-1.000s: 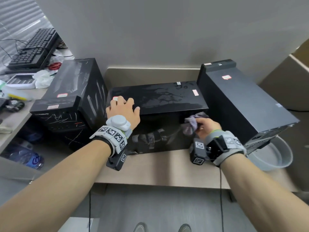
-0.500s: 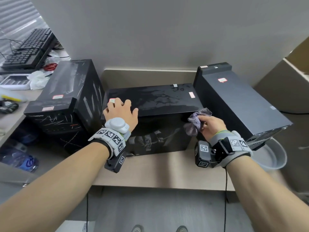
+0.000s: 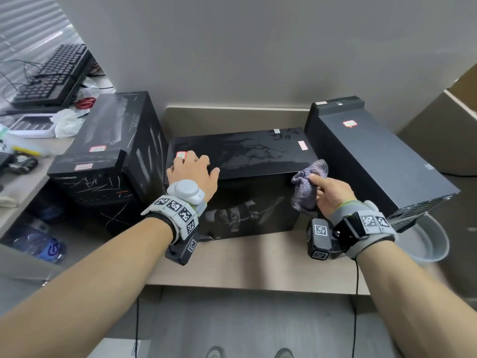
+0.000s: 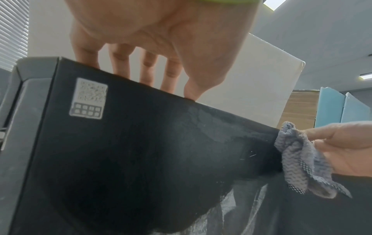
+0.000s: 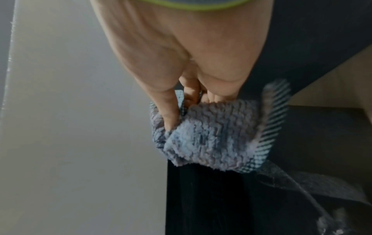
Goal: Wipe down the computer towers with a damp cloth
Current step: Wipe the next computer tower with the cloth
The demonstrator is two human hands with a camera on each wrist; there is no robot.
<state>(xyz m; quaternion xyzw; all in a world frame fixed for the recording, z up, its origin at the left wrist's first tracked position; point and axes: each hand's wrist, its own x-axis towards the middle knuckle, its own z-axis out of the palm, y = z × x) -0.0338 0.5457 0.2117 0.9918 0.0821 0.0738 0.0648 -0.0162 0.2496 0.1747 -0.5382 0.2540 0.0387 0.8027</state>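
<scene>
1. Nearest the viewer, both forearms reach fwd over a beige shelf; tracker bands w/ square markers sit on each wrist.
2. R hand is clenched round a bunched grey-purple cloth. Index finger lies straight along the top of the cloth, other fingers curl under it, thumb digs into the folds (r wrist view).
3. Cloth presses against the top front right corner of the middle tower, which lies on its side directly ahead of both hands; a loose end hangs below the r hand.
4. L hand rests palm-down on the near left top edge of that tower. Fingers are spread and nearly straight, tips on the top panel, thumb on the front edge; it grasps nothing.
5. Just beyond the l fingertips: a small pink-edged sticker.
6. Left of the l hand: upright scratched black tower, touching or nearly touching the middle one.
7. Right of the r hand: tall black tower, tilted; a grey basin sits below its near end.
8. Far left, well beyond: two keyboards on a cluttered desk.
</scene>
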